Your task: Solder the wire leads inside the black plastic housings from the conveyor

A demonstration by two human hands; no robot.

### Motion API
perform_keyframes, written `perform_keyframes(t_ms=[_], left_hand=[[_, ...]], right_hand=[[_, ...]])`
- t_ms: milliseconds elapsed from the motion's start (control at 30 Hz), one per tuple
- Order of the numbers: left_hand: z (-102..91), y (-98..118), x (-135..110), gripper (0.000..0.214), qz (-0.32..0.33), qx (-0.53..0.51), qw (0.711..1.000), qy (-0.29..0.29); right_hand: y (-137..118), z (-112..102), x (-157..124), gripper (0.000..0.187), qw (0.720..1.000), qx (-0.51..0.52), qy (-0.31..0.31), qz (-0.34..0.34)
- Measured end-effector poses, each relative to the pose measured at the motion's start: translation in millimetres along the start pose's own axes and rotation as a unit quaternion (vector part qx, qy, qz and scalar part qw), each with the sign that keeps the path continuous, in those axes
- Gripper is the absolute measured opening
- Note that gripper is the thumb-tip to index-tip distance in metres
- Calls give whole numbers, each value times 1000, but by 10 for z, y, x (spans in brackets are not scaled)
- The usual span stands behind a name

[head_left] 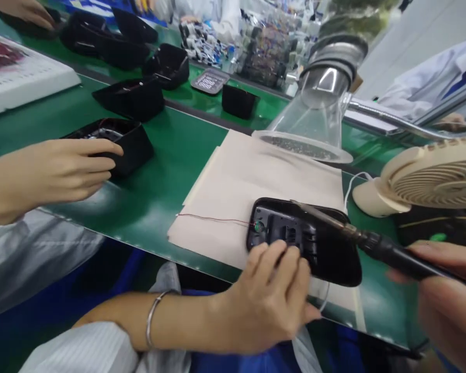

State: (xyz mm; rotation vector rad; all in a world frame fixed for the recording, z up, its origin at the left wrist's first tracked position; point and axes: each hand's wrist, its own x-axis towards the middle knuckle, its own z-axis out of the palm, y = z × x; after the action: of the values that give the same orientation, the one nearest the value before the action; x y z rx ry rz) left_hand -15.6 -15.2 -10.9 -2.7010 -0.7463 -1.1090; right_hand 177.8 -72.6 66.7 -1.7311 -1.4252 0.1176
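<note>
My left hand (274,295), with a bracelet at the wrist, has its fingers bent over the near edge of a black plastic cover (334,246), gripping it. The cover lies with its inside up, and a small green circuit board (259,226) sits in its left end. From this board a thin red wire (213,218) runs left over the pale sheet (233,176). In my right hand (446,290) is a soldering iron (376,246) by its dark handle. Its metal shaft points left over the far edge of the cover; whether the tip touches anything I cannot tell.
A clear fume extractor hood (310,129) hangs beyond the cover. At the right stands a beige fan (438,176). A co-worker's hand (58,171) touches a black housing (134,150) at left. Several more housings (132,98) and a tray (209,81) stand farther back.
</note>
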Motion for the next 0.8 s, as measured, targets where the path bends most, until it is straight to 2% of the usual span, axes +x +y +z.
perform_keyframes(t_ms=[133, 300, 400, 500, 633, 700, 800], left_hand=[[-23, -198, -168, 49, -55, 43, 998, -6], [24, -308, -233, 61, -118, 114, 986, 39], [57, -319, -222, 66, -131, 126, 983, 33], [72, -399, -200, 50, -141, 130, 981, 20], [65, -653, -177, 23, -178, 100, 977, -59], [55, -786, -155, 21, -175, 56, 977, -104], [17, -906, -86, 21, -155, -17, 979, -130]], right_hand=[[-236, 186, 109, 6, 998, -5, 2, 70], [-305, 297, 211, 4, 997, -23, -27, 66], [-319, 304, 231, 6, 997, -2, -19, 70], [-300, 281, 233, 9, 997, 15, -11, 69], [-243, 228, 220, 10, 997, 11, -5, 71], [-216, 199, 212, 10, 997, 7, 2, 74], [-176, 154, 202, 6, 996, 5, 23, 83]])
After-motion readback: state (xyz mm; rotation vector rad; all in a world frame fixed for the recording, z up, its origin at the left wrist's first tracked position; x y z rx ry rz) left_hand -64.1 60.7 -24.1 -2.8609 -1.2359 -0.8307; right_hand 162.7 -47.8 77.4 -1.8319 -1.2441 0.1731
